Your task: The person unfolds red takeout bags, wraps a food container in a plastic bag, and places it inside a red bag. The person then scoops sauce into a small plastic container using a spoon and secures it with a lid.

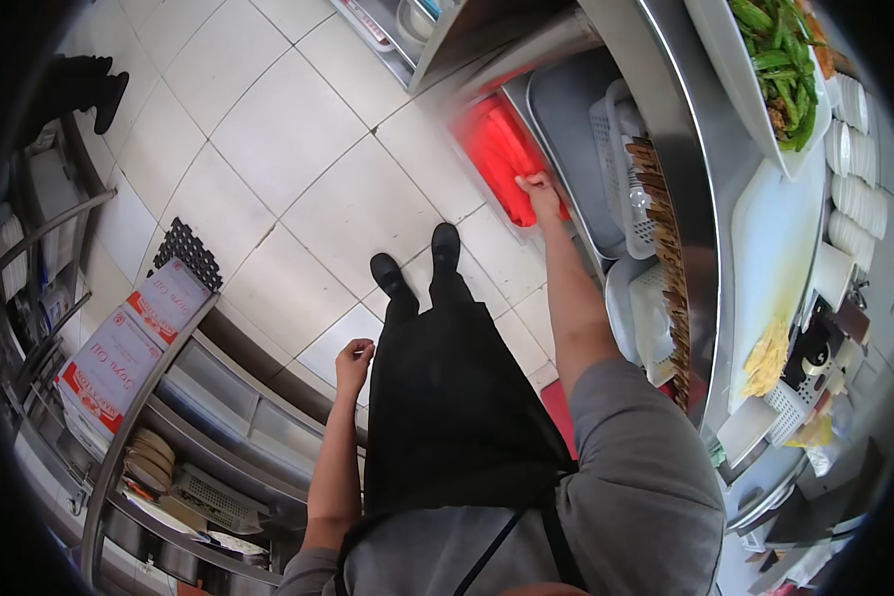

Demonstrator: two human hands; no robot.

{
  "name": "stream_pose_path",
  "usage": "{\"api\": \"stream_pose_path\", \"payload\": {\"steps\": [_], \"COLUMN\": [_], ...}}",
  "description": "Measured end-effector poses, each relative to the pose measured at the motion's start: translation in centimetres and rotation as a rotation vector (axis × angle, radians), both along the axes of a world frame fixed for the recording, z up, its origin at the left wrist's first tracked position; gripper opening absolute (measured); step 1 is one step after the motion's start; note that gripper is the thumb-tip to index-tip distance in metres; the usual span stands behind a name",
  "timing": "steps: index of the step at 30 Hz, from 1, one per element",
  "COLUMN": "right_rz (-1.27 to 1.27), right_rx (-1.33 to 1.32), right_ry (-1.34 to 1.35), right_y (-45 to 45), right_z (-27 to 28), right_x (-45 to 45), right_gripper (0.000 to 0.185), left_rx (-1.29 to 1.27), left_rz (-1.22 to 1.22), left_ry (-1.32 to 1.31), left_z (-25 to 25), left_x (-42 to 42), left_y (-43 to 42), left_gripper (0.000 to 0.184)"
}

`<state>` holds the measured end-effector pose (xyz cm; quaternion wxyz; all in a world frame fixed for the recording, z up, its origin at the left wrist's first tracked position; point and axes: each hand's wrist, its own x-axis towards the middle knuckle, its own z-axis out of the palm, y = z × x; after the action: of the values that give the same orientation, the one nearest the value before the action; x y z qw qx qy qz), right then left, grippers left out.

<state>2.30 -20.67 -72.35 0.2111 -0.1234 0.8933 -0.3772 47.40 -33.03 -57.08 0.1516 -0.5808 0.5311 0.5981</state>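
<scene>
My right hand [539,194] reaches down and forward into a pale, see-through bin [522,234] beside the metal counter. Its fingers pinch the bright red, thin, plastic-looking material [502,149] that fills the bin; whether this is bags or sheets I cannot tell. My left hand [354,364] hangs at my side by the black apron [447,397]. Its fingers are loosely curled in, and nothing shows in them.
A grey tray [571,129] and white perforated baskets [611,159] sit under the counter at right. Above lie a plate of green vegetables [780,74] and a white cutting board [775,238]. Soya oil boxes [114,363] stand at left. Someone's dark shoe [111,102] is at upper left.
</scene>
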Motion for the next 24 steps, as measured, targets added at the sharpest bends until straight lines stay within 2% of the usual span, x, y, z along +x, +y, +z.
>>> {"api": "stream_pose_path", "payload": {"steps": [2, 3, 5, 6, 8, 9, 11, 12, 13, 15, 16, 18, 20, 22, 24], "right_rz": [-0.277, -0.279, -0.224, -0.229, 0.311, 0.307, 0.559, 0.68, 0.673, 0.309, 0.181, 0.11, 0.042, -0.089, -0.024], "right_rx": [-0.313, -0.313, 0.236, 0.233, 0.401, 0.4, 0.561, 0.564, 0.556, 0.361, 0.333, 0.29, 0.246, 0.228, 0.261], "right_ry": [-0.238, -0.236, -0.056, -0.051, 0.203, 0.206, -0.06, 0.104, 0.11, -0.075, 0.002, 0.066, 0.126, 0.095, 0.068], "right_y": [0.1, 0.8, 2.2, 2.2, 1.8, 1.7, 1.5, 2.3, 2.7, 3.3, 3.0, 2.9, 2.6, 2.0, 1.2], "right_z": [-0.1, -0.4, -1.4, 0.8, 8.1, 9.8, 12.4, 11.9, 12.2, 12.8, 13.4, 12.7, 11.4, 11.0, 11.4], "right_x": [-0.1, 0.1, 0.5, 0.7, 1.8, 2.1, 2.7, 3.9, 4.8, 6.2, 6.9, 7.4, 7.9, 8.6, 10.1], "right_gripper": [0.022, 0.022, 0.017, 0.017, 0.012, 0.012, 0.012, 0.012, 0.012, 0.012, 0.012, 0.012, 0.012, 0.01, 0.011], "left_rx": [-0.026, -0.025, -0.006, -0.008, -0.106, -0.107, -0.218, -0.237, -0.256, -0.253, -0.257, -0.145, -0.059, 0.125, 0.428], "left_rz": [-0.001, -0.004, 0.01, 0.005, -0.088, -0.092, -0.163, -0.233, -0.267, -0.309, -0.31, -0.339, -0.358, -0.178, 0.207], "left_ry": [0.029, 0.031, 0.049, 0.054, 0.119, 0.122, 0.214, 0.207, 0.229, 0.288, 0.286, 0.3, 0.249, 0.206, 0.237], "left_z": [0.1, 0.4, 1.3, 1.7, 2.9, 3.7, 5.6, 6.9, 7.5, 9.0, 8.7, 5.7, 0.2, -6.0, -5.8], "left_x": [-0.4, -0.7, -2.0, -2.7, -4.3, -5.2, -7.6, -9.0, -10.0, -12.1, -12.6, -13.3, -14.2, -16.2, -20.3], "left_y": [0.0, 0.0, -0.4, -0.6, -0.7, -0.7, -0.8, -0.9, -0.7, -0.6, -0.2, 0.6, 1.4, 2.4, 1.3], "left_gripper": [0.015, 0.015, 0.015, 0.015, 0.016, 0.016, 0.014, 0.013, 0.013, 0.014, 0.014, 0.018, 0.029, 0.044, 0.059]}}
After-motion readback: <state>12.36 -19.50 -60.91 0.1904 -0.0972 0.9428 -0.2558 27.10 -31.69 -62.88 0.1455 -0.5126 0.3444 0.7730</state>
